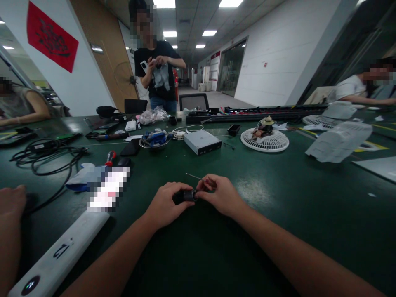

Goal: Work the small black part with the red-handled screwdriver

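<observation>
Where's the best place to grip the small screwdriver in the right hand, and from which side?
Probably by its handle, from the right, as the right hand does with the screwdriver. The handle is the thicker end, and it sits among the fingers. The thin metal shaft points up and left, past the black cylindrical part in the left hand, so it's best left free.

Body inventory, one person, seen from head height: left hand point(165, 204), bare, broad-backed, short tapering fingers; right hand point(221, 194), bare, same build; left forearm point(114, 255), bare, long, narrowing to the wrist, running off the lower frame edge; right forearm point(293, 251), bare, matching
</observation>
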